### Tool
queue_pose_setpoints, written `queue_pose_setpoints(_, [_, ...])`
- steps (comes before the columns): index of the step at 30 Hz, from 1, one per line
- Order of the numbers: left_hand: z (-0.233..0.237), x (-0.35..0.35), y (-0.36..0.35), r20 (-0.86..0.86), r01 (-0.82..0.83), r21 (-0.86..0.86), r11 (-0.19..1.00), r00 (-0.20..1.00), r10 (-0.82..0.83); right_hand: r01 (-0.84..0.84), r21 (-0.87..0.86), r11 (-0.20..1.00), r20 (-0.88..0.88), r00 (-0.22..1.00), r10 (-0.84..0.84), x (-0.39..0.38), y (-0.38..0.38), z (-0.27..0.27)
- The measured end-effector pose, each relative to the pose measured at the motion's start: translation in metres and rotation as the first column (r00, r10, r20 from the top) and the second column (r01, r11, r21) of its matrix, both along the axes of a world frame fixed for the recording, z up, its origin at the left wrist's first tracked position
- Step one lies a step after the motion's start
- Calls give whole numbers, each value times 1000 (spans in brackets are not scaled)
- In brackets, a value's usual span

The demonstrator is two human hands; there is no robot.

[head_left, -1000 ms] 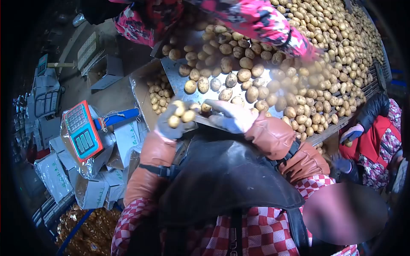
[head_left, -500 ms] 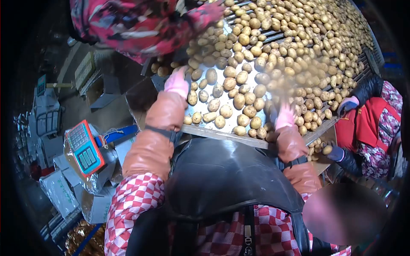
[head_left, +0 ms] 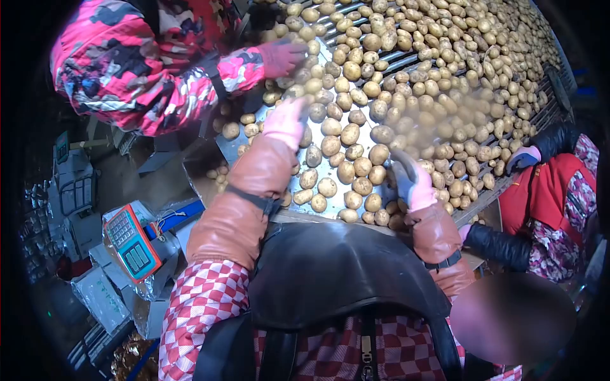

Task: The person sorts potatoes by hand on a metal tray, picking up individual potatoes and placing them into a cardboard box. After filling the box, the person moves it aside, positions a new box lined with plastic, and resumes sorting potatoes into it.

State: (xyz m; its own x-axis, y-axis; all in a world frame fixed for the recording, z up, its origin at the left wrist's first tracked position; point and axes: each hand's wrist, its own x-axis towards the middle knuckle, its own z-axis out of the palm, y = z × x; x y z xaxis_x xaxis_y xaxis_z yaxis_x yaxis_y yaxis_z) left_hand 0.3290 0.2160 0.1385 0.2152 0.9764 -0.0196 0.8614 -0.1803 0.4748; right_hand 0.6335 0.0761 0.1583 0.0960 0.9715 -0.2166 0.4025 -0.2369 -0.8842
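Note:
Many yellow-brown potatoes [head_left: 349,134] lie on a pale metal sheet [head_left: 323,164] before me and spread to the back right. My left hand [head_left: 288,119], in a pink glove, reaches over potatoes at the sheet's left side; its fingers are blurred, and whether it holds one is unclear. At the right side, my right hand [head_left: 412,180], in a pink and dark glove, rests beside potatoes. Its dark fingers are stretched out and point up and left, with nothing seen in them.
A co-worker's gloved hand [head_left: 281,58] is just beyond my left hand. Another co-worker's hand [head_left: 523,159] is at the right edge. Slatted metal bars [head_left: 401,58] lie under the potatoes. An orange-framed scale [head_left: 132,242] and cartons stand at the left.
My left hand has moved right, over the potatoes. My right hand has shifted slightly left. The co-worker at the upper left has come further into view, and the right co-worker's lower hand has moved left.

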Motion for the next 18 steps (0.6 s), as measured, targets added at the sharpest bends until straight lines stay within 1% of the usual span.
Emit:
queue_pose_setpoints(1, [-1,16,13,32,28,-11,1000,999,-28,-39,-48,998,-42,998,37,-7,11,-1])
queue_pose_setpoints(2, [9,36,27,1,-20,-72,997,1000,20,-96,-2,995,-56,994,96,-14,19,-2])
queue_pose_setpoints(3, [28,56,44,-125,-97,-217,971,990,71,-151,48,987,-67,986,154,-19,26,-4])
queue_pose_setpoints(5, [32,71,70,-255,-220,-429,876,960,116,-272,90,958,43,962,270,-24,38,-5])
queue_pose_setpoints(6, [28,78,78,-350,-273,-460,845,930,110,-287,78,955,63,957,283,-26,40,-1])
queue_pose_setpoints(7, [17,79,79,-351,-267,-463,845,931,102,-307,77,949,51,951,304,-24,43,-3])
queue_pose_setpoints(9, [-11,74,76,-264,-286,-241,928,939,221,-229,-26,973,-45,973,228,-24,42,-7])
queue_pose_setpoints(10, [-12,73,78,-256,-282,-222,933,940,223,-220,-23,975,-55,974,218,-26,45,-8])
queue_pose_setpoints(12, [-14,71,76,-245,-292,-244,925,941,233,-153,-191,969,-103,985,135,-29,50,-5])
queue_pose_setpoints(13, [-14,69,77,-235,-300,-265,916,942,241,-144,-194,970,-102,987,126,-29,53,-7])
queue_pose_setpoints(14, [-13,67,79,-226,-314,-295,902,941,254,-144,-260,955,-277,958,69,-27,58,-9])
queue_pose_setpoints(15, [-6,66,73,-197,-341,-287,895,936,293,-158,-321,934,-441,898,0,-26,61,-11])
queue_pose_setpoints(16, [2,66,68,-171,-372,-272,888,926,336,-159,-379,911,-644,752,-137,-24,63,-16])
queue_pose_setpoints(17, [13,67,56,-132,-387,-274,881,922,364,-157,-376,913,-647,749,-138,-25,64,-15])
queue_pose_setpoints(18, [43,71,42,-45,-287,-438,852,954,298,-83,-417,905,-768,565,-302,-29,62,-10])
